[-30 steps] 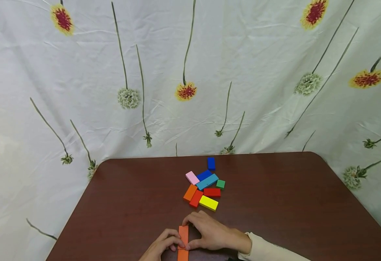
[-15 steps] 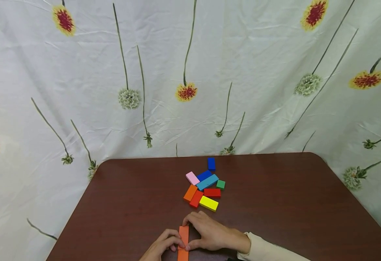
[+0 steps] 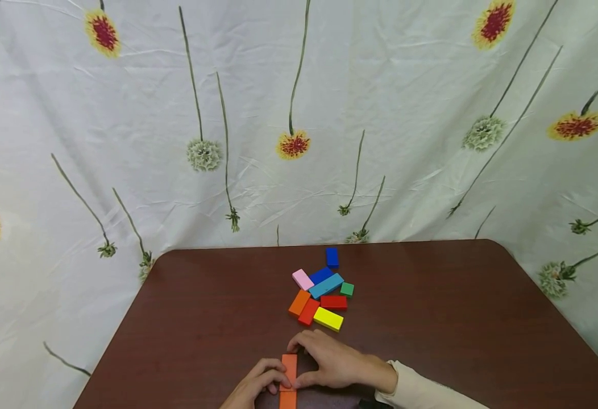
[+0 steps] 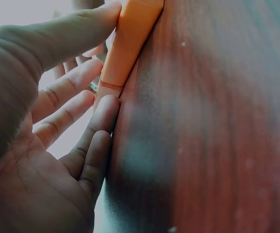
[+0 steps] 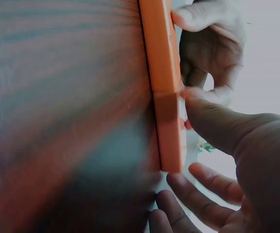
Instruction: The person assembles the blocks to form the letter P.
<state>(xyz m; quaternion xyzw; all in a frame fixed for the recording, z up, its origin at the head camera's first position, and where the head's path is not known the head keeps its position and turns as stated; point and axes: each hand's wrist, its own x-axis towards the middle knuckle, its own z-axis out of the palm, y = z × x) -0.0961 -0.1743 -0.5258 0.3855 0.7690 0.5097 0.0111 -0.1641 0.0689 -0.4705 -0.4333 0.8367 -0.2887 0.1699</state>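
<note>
Two orange blocks lie end to end on the table, the far one [image 3: 289, 364] meeting the near one [image 3: 287, 401], which the lower frame edge cuts off. From the left, my left hand [image 3: 254, 385] rests its fingertips at the joint; in the left wrist view its thumb touches the orange block [image 4: 130, 41] and its fingers lie fairly straight. My right hand [image 3: 335, 362] spans the far block, thumb beside the joint and index finger bent around the far end. The right wrist view shows the far block [image 5: 170, 133] between that thumb and the fingertips.
Beyond the hands on the brown table [image 3: 202, 318] lies a loose group of blocks, among them yellow [image 3: 328, 319], red [image 3: 308, 312], orange [image 3: 299, 303], light blue [image 3: 326, 286], pink [image 3: 303, 279] and green [image 3: 347, 289]. A flowered cloth [image 3: 258, 187] hangs behind the table.
Both hands keep nearly the same place on the orange blocks. The right wrist and sleeve shift very slightly, and the head view drifts a little.
</note>
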